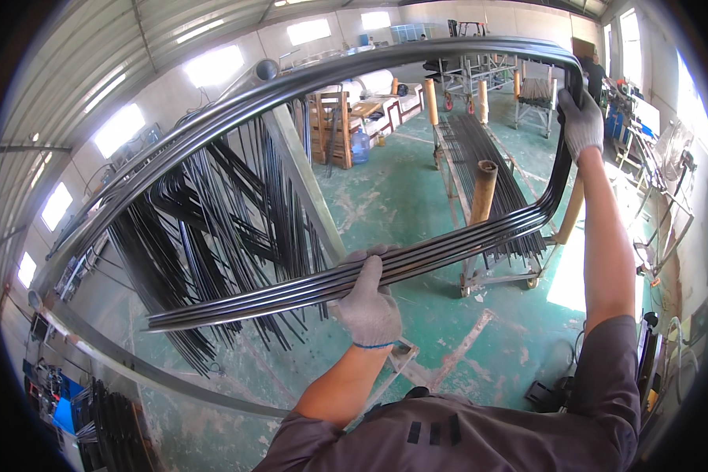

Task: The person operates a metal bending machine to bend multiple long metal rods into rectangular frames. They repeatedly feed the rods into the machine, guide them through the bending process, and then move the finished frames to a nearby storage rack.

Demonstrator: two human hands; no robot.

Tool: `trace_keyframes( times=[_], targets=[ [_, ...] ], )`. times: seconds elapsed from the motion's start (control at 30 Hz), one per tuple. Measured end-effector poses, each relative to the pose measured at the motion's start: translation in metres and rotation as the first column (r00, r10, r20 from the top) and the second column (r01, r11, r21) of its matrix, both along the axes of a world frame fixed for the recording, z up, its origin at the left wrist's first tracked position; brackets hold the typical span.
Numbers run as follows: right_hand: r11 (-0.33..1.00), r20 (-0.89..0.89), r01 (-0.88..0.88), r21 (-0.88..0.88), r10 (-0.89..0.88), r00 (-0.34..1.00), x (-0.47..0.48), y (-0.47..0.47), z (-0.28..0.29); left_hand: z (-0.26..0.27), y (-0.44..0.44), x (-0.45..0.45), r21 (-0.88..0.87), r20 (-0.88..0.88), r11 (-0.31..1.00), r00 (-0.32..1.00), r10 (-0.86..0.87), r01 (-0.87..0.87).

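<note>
A bundle of several dark metal tubes point(448, 255), bent into a U shape, is held up before me. My left hand point(370, 301), in a light knitted glove, grips the lower leg of the bundle with the thumb over the top. Higher up at the right, my gloved right hand point(582, 123) is closed around the short bent end. The upper leg runs away to the left, above a metal rack beam point(304, 177). More bent dark tubes point(212, 236) hang from the rack at the left, behind the held bundle.
A wheeled metal cart point(472, 277) with cardboard-like posts point(484, 192) carries straight rods point(484, 153). Farther back are a wooden pallet point(330, 130), a blue water bottle point(360, 146) and another cart point(534, 109). A person point(595, 76) stands at the far right. A curved-looking rail point(153, 371) crosses the lower left.
</note>
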State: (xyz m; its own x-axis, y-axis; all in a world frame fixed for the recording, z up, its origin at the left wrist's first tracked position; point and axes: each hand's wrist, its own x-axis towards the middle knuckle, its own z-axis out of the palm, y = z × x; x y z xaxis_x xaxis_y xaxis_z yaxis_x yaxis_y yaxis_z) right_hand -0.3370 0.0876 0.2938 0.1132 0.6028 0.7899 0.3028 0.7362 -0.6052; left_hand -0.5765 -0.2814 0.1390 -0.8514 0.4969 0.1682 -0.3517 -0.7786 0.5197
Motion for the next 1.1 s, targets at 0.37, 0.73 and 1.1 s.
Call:
trace_keyframes(
  times=[0.37, 0.73, 1.1],
  targets=[
    [0.964, 0.506, 0.015, 0.266, -0.153, 0.849, -0.202, -0.016, 0.177, 0.038, -0.023, -0.063, 0.111, -0.238, 0.971, 0.943, 0.234, -0.213],
    [0.929, 0.767, -0.128, 0.346, -0.202, 0.610, -0.362, -0.013, 0.225, 0.010, 0.007, -0.067, -0.090, -0.328, 0.936, 0.898, 0.294, -0.339],
    [0.783, 0.740, -0.511, 0.354, 0.099, 0.665, -0.377, -0.021, 0.229, 0.010, 0.029, -0.019, -0.306, -0.156, 0.860, 0.913, 0.378, -0.408]
  ],
)
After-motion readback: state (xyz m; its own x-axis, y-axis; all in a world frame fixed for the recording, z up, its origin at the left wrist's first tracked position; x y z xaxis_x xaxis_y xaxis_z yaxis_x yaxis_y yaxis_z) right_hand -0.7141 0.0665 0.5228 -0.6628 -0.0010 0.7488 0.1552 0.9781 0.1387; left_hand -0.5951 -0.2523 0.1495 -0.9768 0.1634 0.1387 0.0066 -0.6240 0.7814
